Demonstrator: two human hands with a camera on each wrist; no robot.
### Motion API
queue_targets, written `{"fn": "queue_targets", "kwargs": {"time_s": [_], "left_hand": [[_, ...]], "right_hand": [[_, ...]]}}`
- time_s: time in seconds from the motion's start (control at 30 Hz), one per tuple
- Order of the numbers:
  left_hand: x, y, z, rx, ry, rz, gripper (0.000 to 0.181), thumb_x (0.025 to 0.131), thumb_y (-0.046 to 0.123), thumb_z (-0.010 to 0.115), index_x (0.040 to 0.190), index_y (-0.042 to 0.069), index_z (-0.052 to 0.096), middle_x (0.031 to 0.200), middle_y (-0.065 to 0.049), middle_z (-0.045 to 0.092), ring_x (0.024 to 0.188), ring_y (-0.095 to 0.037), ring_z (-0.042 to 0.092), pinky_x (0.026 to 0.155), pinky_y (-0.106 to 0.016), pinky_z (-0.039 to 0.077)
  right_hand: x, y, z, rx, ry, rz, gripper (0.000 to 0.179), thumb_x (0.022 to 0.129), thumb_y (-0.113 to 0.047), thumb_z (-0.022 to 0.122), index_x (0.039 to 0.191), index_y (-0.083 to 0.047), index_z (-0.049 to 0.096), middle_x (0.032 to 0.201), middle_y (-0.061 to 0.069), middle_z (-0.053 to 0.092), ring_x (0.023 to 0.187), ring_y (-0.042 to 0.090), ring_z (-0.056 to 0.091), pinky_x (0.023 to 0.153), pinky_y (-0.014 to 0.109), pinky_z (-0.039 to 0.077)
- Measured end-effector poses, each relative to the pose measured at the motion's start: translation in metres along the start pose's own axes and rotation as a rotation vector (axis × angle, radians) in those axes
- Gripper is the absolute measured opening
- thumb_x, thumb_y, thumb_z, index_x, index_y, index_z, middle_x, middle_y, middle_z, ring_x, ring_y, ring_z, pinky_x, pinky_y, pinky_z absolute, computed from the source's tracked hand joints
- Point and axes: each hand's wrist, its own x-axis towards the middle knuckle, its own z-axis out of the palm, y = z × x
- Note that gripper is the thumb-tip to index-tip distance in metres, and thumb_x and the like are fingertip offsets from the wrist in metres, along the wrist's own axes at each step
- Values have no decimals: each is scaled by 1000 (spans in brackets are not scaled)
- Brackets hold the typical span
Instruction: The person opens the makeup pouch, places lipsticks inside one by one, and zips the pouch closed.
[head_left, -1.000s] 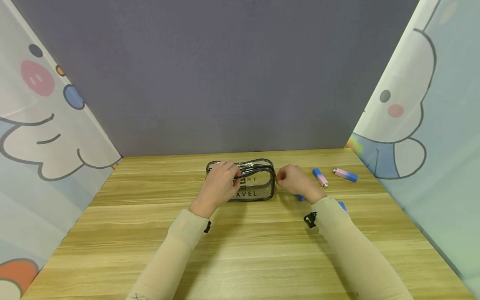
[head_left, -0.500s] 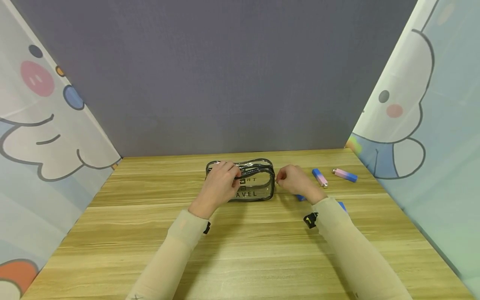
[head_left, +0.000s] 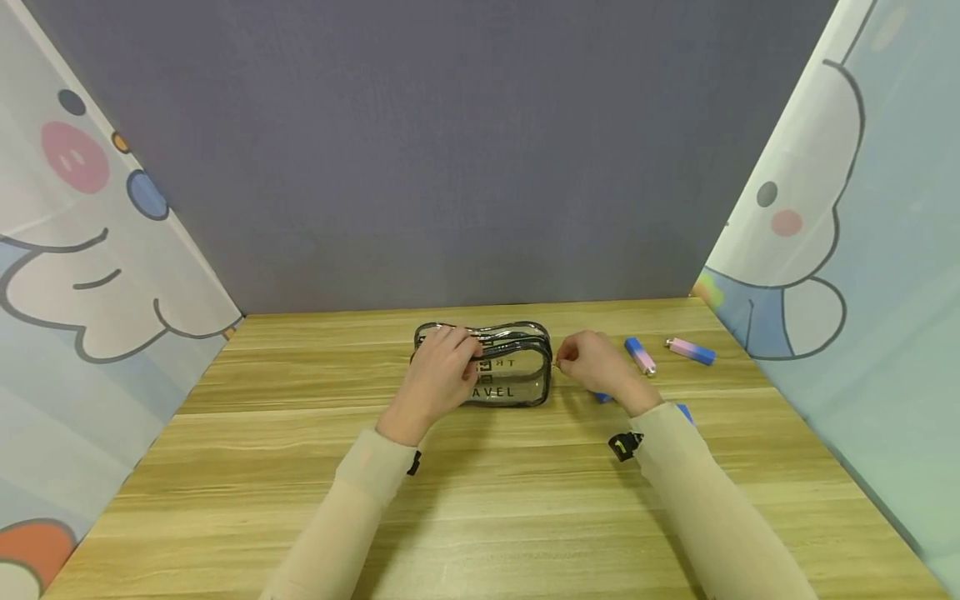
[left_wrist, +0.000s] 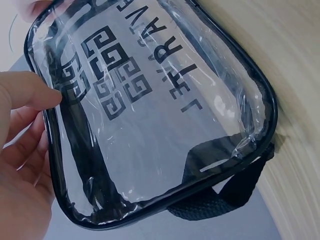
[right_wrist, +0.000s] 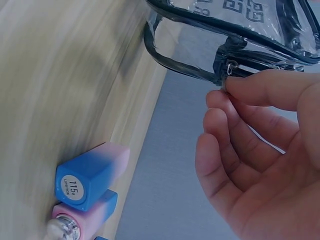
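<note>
pouch (head_left: 513, 379), clear, upright on table (head_left: 480, 517); left hand (head_left: 441, 371) pinches top edge (left_wrist: 54, 165), right hand (head_left: 597, 363) pinches zipper pull (right_wrist: 230, 69).

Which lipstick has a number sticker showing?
The uppermost tube in the right wrist view: it alone shows a white 115 sticker; the tube below shows a shiny knob.

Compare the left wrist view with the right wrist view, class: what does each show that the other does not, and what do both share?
Only the left wrist view shows the left hand pinching the edge of the clear bag, its lettering and the black strap.

Only the right wrist view shows the lipsticks, one labelled 115, and the zipper pull, pinched by the right hand.

Both show the bag, its square pattern and the wooden table.
</note>
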Motion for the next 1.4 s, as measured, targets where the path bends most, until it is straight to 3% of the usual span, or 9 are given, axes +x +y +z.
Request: {"fn": "queue_targets", "kwargs": {"time_s": [0.3,0.67,1.1,1.3,1.4], "left_hand": [[-5,1,0,20,48,10,19,76,-4,78,91,6,71,87,-3,65,82,-23,58,78,-37,49],[-8,2,-3,26,64,15,21,74,-6,77,89,7,71,88,-4,66,82,-22,59,77,-37,48],[-8,4,-7,29,69,18,19,76,-4,78,88,8,70,87,-2,64,81,-23,58,74,-37,47],[-9,4,-7,24,63,8,18,77,-4,77,88,9,70,88,-3,65,82,-23,59,76,-38,47],[-9,4,-8,23,61,4,18,77,-4,77,86,10,70,87,-3,65,82,-23,59,76,-38,47]], "right_hand": [[-12,0,-6,21,36,14,12,96,-11,65,98,-3,74,96,9,72,86,25,65,79,46,54],[-23,3,-16,-47,107,64,14,94,-12,65,100,-2,73,94,10,71,85,27,65,77,47,53],[-24,12,-7,-141,74,185,33,96,-22,65,114,6,68,105,21,71,87,34,68,78,53,53],[-19,21,8,-188,66,194,18,96,-16,58,90,-1,67,84,13,65,70,27,59,66,45,49],[-17,22,14,-229,68,207,21,96,-16,54,81,-4,64,83,16,64,71,29,57,66,48,49]]}}
